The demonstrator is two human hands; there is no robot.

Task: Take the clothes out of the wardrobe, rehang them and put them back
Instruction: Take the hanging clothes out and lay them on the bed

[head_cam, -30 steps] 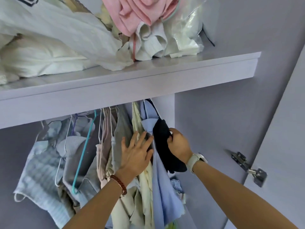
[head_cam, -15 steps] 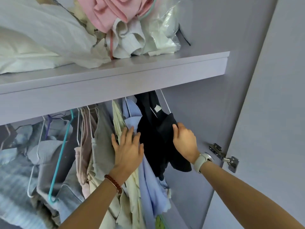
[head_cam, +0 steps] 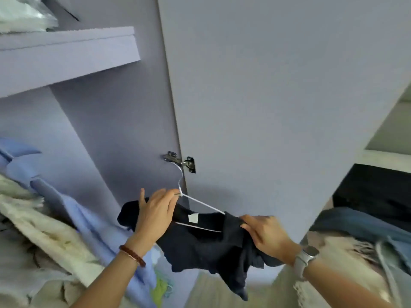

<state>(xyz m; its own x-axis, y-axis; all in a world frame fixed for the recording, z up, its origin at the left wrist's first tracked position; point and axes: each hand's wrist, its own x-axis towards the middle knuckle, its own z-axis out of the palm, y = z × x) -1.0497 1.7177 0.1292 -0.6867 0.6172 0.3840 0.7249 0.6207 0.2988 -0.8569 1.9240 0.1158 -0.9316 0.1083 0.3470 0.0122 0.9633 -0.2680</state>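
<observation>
While your left hand pinches the one hanger at its neck, your right hand, at three o'clock, grips the one black top.

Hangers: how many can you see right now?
1. The white wire hanger is held out in front of the wardrobe door, inside the black garment. Others may be hidden among the hanging clothes.

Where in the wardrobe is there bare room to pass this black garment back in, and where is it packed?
The free gap lies between the blue shirt and the wardrobe's right side wall, below the shelf. Left of that, hanging clothes crowd together. The shelf top at far left holds bagged items. Both hands, left hand and right hand, hold the black garment on its hanger.
</observation>
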